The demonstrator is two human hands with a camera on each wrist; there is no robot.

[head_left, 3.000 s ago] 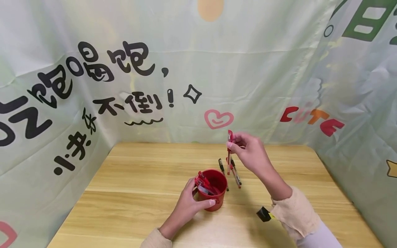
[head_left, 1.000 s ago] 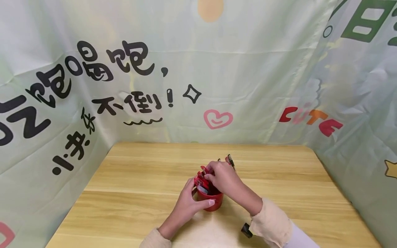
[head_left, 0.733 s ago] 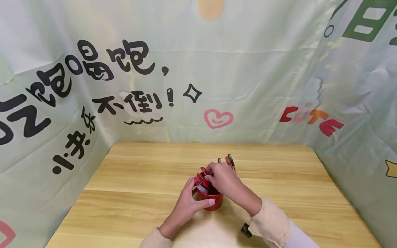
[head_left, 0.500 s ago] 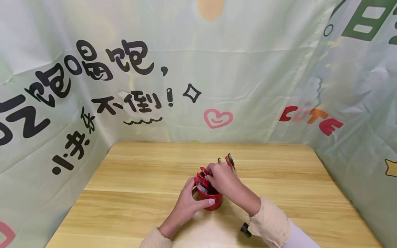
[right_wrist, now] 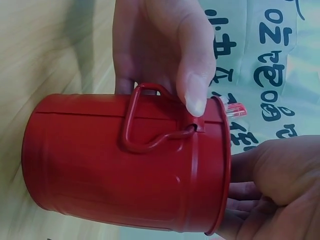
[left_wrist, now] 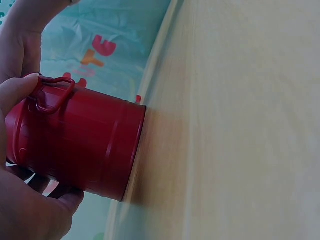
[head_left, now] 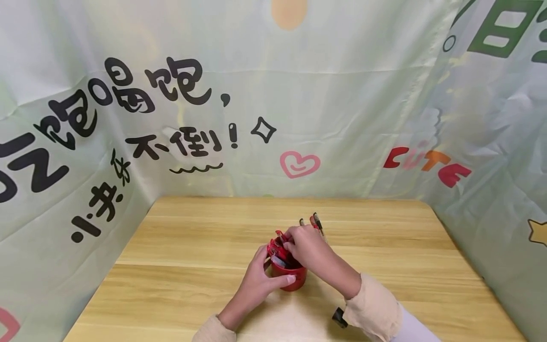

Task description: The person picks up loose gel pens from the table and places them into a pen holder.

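Note:
A small red metal bucket point(head_left: 295, 283) stands upright on the wooden table, and red pens point(head_left: 277, 247) lean out of its mouth. My left hand point(head_left: 254, 280) grips it from the left side, the thumb beside its wire handle point(right_wrist: 150, 120) in the right wrist view. My right hand point(head_left: 309, 247) is over the bucket's mouth, thumb and fingers pinching a red-capped pen whose lower part is hidden inside. Behind the right hand lie red and black pens point(head_left: 317, 222), partly covered by it. A clear-barrelled pen point(right_wrist: 236, 110) sticks out past the rim.
The wooden tabletop point(head_left: 192, 237) reaches back to a printed cloth backdrop point(head_left: 342, 118), which also rises on both sides. Close to the right sleeve point(head_left: 376, 304) is a small black object point(head_left: 339, 317).
Three seconds ago my right hand held the red-capped pen upright above the table. It has moved left and down to the bucket's mouth, staying nearly still over the last second.

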